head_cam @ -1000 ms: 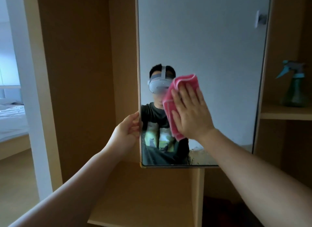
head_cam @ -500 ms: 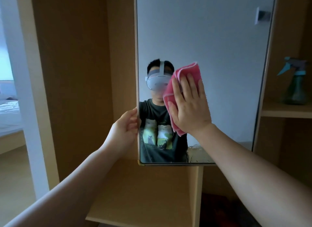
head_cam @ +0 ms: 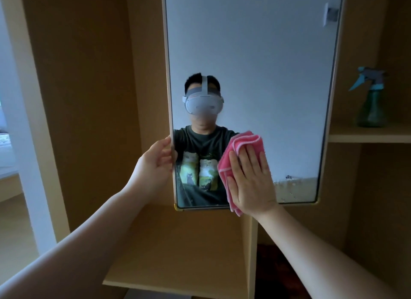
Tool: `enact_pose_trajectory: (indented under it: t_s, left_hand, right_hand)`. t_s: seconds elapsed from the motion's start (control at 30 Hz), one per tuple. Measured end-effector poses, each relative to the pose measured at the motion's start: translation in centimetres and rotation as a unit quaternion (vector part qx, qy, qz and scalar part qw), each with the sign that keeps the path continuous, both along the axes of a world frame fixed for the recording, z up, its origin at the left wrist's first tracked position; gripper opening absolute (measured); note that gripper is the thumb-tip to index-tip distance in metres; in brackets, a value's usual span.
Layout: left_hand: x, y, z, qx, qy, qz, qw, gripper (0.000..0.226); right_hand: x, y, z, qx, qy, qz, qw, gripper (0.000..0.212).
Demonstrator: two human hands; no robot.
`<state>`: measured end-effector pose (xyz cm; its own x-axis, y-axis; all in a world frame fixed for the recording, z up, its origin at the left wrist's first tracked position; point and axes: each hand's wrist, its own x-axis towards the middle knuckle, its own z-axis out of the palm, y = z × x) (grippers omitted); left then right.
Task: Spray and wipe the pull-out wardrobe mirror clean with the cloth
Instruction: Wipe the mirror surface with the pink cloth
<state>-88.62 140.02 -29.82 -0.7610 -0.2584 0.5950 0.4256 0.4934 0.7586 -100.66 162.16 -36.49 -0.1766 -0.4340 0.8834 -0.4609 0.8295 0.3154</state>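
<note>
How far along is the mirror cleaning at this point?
Done: spraying, judging by the spray bottle standing on the shelf and droplets low on the mirror. In hand: the right hand presses the pink cloth flat on the lower glass while the left hand grips its left edge. Left: those droplets, by the bottom right corner, are unwiped.

A: What sort of place is this?
B: A home, in or beside a bedroom. The mirror (head_cam: 255, 54) is set in a wooden wardrobe (head_cam: 89, 98).
A: What else shows it?
B: Far left of the mirror, past a white frame (head_cam: 33, 165), is the edge of a bed (head_cam: 4, 151) with pale sheets. Right of the mirror, a shelf (head_cam: 367, 135) carries a green spray bottle (head_cam: 371, 107).
</note>
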Motion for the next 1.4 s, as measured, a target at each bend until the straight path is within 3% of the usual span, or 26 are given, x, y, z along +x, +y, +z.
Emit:
enact_pose_trajectory:
  t_s: [0.43,0.6,0.77,1.2,1.4]
  left_hand:
    - [0.0,0.3,0.0,0.026,0.001,-0.001,1.0,0.06]
    - [0.0,0.2,0.1,0.035,0.0,-0.012,0.999,0.059]
    - [-0.1,-0.1,-0.1,0.04,0.004,-0.021,0.999,0.061]
    - [0.2,0.1,-0.2,0.035,0.024,-0.029,0.999,0.062]
    - [0.5,0.3,-0.2,0.022,0.018,-0.014,0.999,0.069]
  right_hand:
    - [-0.9,2.7,3.0,0.065,0.046,0.027,0.996,0.058]
    - [-1.5,4.8,6.9,-0.042,-0.006,-0.017,0.999,0.06]
    - [-1.6,5.8,8.4,-0.057,-0.017,-0.037,0.998,0.059]
    - [-2.3,9.3,2.9,-0.172,-0.069,-0.062,0.981,0.059]
    - [-2.3,10.6,-1.8,-0.178,-0.104,-0.102,0.973,0.061]
